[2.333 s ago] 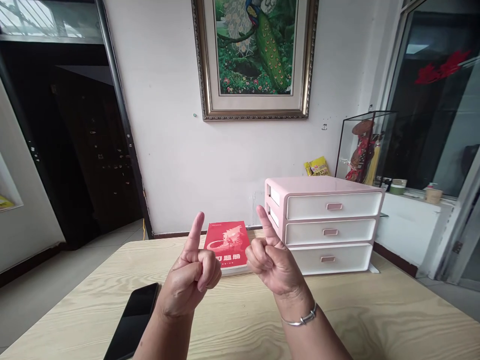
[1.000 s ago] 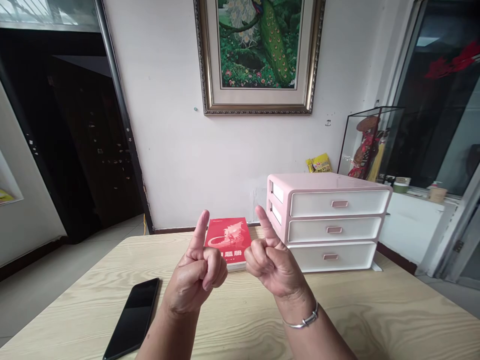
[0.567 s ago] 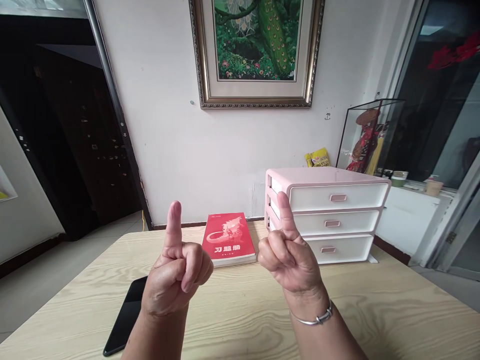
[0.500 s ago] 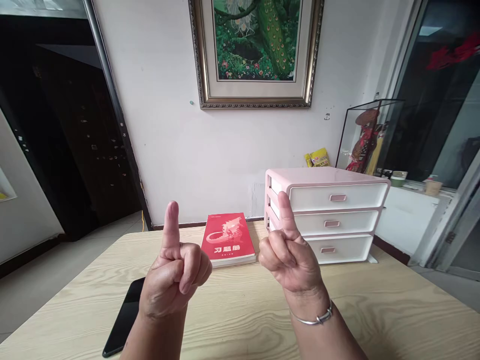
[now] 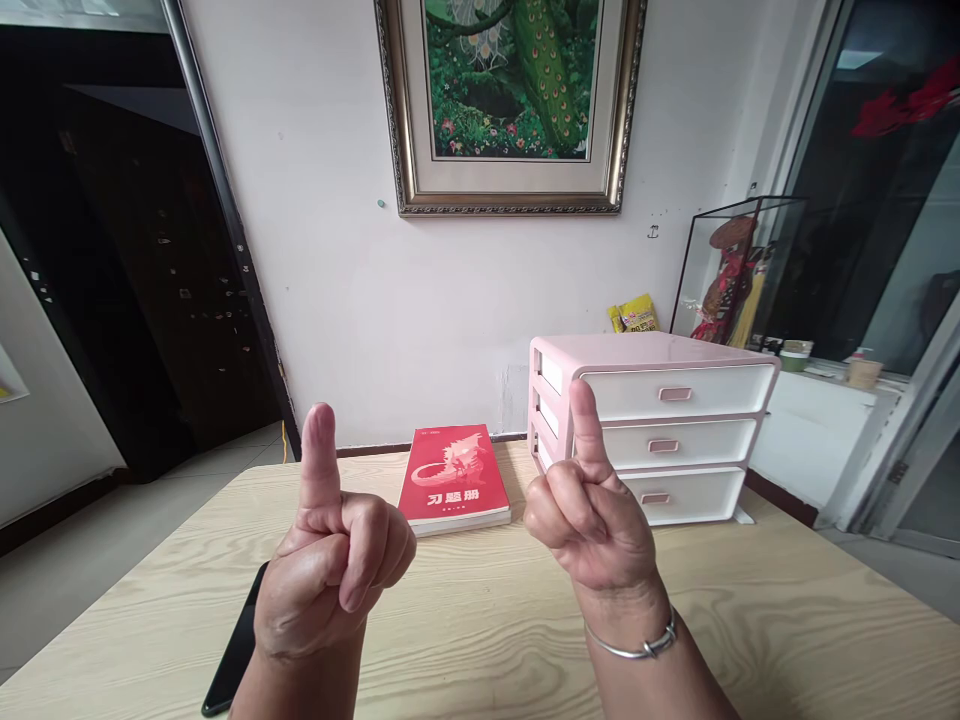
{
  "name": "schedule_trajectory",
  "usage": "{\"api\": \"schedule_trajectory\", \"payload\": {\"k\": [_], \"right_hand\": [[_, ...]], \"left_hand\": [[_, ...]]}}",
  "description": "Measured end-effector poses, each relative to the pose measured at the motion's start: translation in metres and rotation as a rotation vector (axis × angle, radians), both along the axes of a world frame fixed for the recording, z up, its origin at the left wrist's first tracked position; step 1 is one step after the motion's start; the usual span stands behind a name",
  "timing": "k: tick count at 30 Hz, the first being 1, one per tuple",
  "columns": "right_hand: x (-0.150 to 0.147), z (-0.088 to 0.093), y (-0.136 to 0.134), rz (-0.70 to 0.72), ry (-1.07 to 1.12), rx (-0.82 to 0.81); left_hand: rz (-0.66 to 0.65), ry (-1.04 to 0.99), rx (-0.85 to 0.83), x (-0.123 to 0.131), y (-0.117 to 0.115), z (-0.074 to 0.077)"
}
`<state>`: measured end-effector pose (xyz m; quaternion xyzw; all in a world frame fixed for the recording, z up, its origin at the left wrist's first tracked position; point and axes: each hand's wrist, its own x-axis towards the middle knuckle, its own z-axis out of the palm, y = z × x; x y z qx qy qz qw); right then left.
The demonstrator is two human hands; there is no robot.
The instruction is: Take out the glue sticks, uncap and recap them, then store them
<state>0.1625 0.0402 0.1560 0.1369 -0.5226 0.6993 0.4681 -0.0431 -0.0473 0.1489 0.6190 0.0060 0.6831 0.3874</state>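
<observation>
My left hand (image 5: 330, 540) is raised above the table, its index finger pointing straight up and the other fingers curled into the palm. Nothing shows in it. Partly behind its wrist lies a black phone (image 5: 236, 650) on the tabletop. Mirroring that pose, my right hand (image 5: 596, 510) also holds up an index finger over a closed fist with nothing in it. A silver bracelet (image 5: 637, 650) circles the right wrist. Between the two hands, farther back, a thick red book (image 5: 456, 475) lies flat, its cover showing white lettering and a pale picture.
A pink and white drawer unit (image 5: 675, 400) stands on the wooden table (image 5: 465, 630) at the right, behind my right hand. Behind its top shows a yellow packet (image 5: 637, 314). A framed peacock picture (image 5: 510, 190) hangs on the wall, and a glass case (image 5: 739, 270) stands at the far right.
My left hand has shifted left and slightly down, covering more of the phone. My right hand has moved a little to the right. Both keep the same finger pose.
</observation>
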Motion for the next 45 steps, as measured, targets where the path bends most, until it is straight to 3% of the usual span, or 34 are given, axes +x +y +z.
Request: {"api": "schedule_trajectory", "payload": {"k": [9, 20, 34, 45], "right_hand": [[0.0009, -0.0012, -0.0010, -0.083, -0.065, -0.019], [0.0001, -0.0005, -0.0010, -0.013, -0.007, -0.013], [0.0000, -0.0017, -0.0007, -0.063, -0.055, -0.005], [-0.0003, -0.0055, 0.0033, -0.023, -0.055, -0.003]], "left_hand": [[0.004, 0.002, -0.012, -0.0015, -0.0004, -0.0008], [-0.017, 0.012, 0.010, -0.0015, 0.0004, -0.0007], [-0.021, 0.009, 0.002, -0.0023, 0.0010, -0.0021], [-0.018, 0.036, 0.004, -0.0038, 0.0015, -0.0032]]}}
